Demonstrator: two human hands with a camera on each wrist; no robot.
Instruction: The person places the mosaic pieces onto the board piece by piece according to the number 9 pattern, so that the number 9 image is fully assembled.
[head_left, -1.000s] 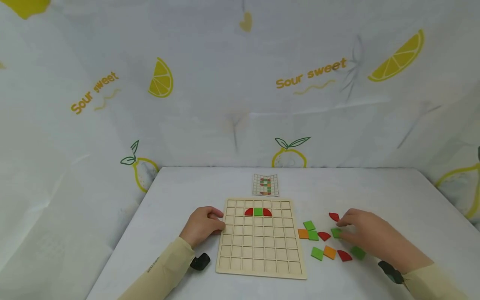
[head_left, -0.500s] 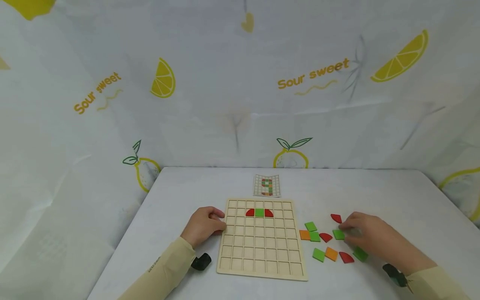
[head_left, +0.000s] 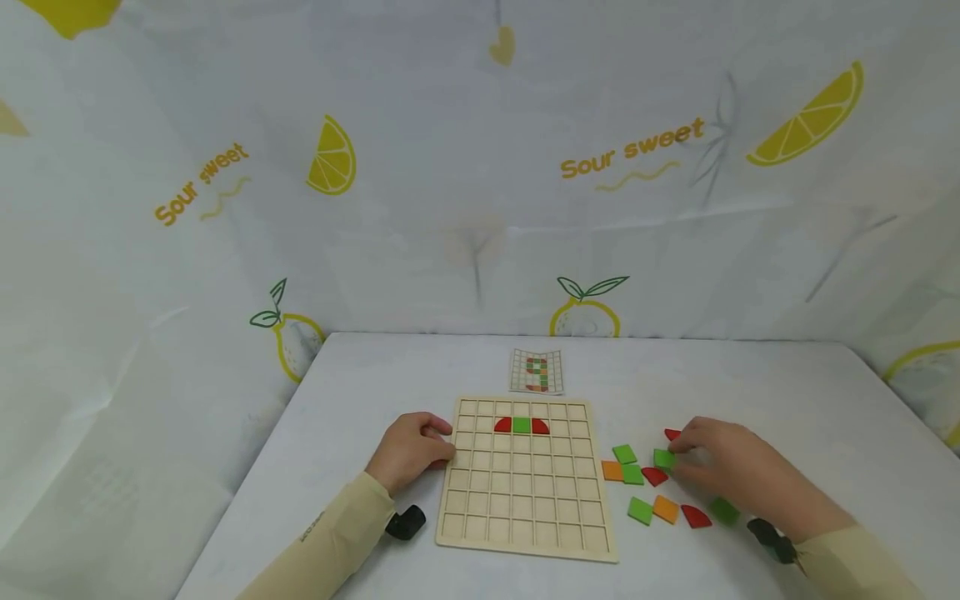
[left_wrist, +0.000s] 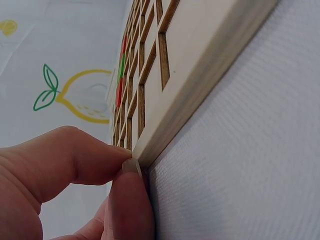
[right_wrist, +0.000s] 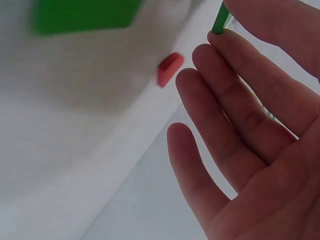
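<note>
A pale wooden grid board (head_left: 522, 505) lies on the table, with a green square tile (head_left: 521, 425) between two red quarter-round tiles in one upper row. My left hand (head_left: 408, 452) holds the board's left edge; in the left wrist view its fingertips (left_wrist: 131, 167) meet at the rim. To the right of the board, my right hand (head_left: 731, 462) pinches a green square tile (head_left: 663, 460) between thumb and index finger, tilted on edge in the right wrist view. Its other fingers are nearly straight. Behind this hand, a red quarter-round tile (head_left: 672, 434) is partly hidden.
Several loose tiles lie between board and right hand, including an orange square (head_left: 665, 509), a green square (head_left: 640, 511) and a red quarter-round (head_left: 696, 517). Beyond the board is a printed pattern card (head_left: 537, 372). A lemon-print cloth (head_left: 420, 250) hangs behind the table.
My right hand has taken hold of the green square tile, which has shifted slightly left and up. My left hand stays at the board's edge. The head view has drifted slightly.
</note>
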